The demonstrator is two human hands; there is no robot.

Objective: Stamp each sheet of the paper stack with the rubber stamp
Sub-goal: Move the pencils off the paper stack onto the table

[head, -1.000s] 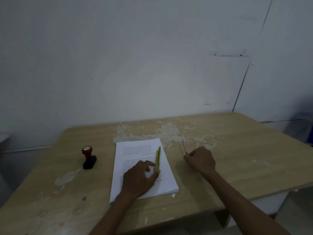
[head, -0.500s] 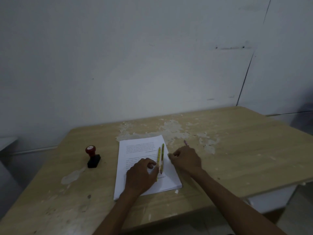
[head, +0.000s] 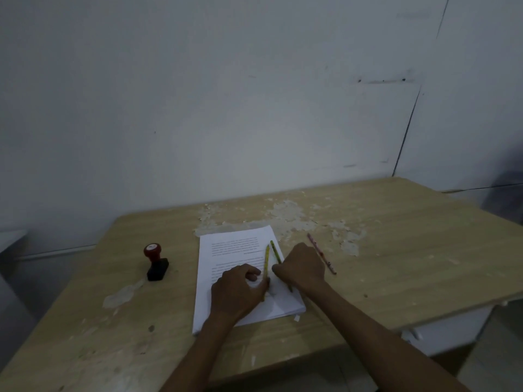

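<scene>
A white paper stack [head: 235, 250] with printed text lies in the middle of the wooden table [head: 410, 250]. The rubber stamp [head: 155, 261], red knob on a black base, stands upright left of the stack, untouched. My left hand [head: 237, 290] rests on the lower half of the top sheet, curled fingers and thumb pinching a yellow pencil [head: 267, 256]. My right hand [head: 302, 267] lies at the stack's right edge, fingers curled over a green pencil [head: 275, 250] that runs beneath it.
A pink pencil [head: 321, 253] lies loose on the table just right of my right hand. The tabletop has peeled, flaking patches [head: 285, 213] behind the stack. A white wall stands close behind the table, and the front edge runs near my forearms.
My right hand left the pink pencil on the table and moved left onto the stack's right edge, over the green pencil. The two pencils on the paper have spread apart.
</scene>
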